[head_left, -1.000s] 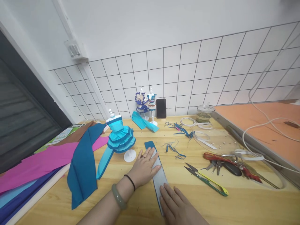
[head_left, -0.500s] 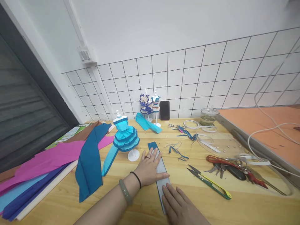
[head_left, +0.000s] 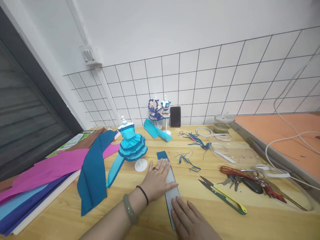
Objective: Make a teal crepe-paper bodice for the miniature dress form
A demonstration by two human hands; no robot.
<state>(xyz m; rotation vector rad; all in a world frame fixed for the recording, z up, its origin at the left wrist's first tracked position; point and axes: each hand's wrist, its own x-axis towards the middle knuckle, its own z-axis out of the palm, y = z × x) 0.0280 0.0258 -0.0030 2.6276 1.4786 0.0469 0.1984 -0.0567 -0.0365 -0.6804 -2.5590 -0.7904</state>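
Observation:
A narrow strip (head_left: 171,194) lies lengthwise on the table in front of me, its pale grey-white face up and dark blue showing at its far end and left edge. My left hand (head_left: 157,176) rests flat on the strip's far half, fingers spread and thumb stretched across it. Nearer to me, my right hand (head_left: 188,218) lies palm down on the near part of the strip, fingers stretched out. Beyond my left hand stands a small white dress form (head_left: 132,141) in a ruffled turquoise dress with dark blue trim.
Thread snips (head_left: 225,196) lie right of my hands, near keys (head_left: 250,183) on a red strap. Blue thread scraps (head_left: 188,163) are behind them. At left are a dark blue paper piece (head_left: 93,176) and coloured sheets (head_left: 62,163). A phone (head_left: 175,116) leans against the wall.
Both hands stay flat on the strip with almost no movement. The whole view has shifted slightly, so things on the left sit a little further left.

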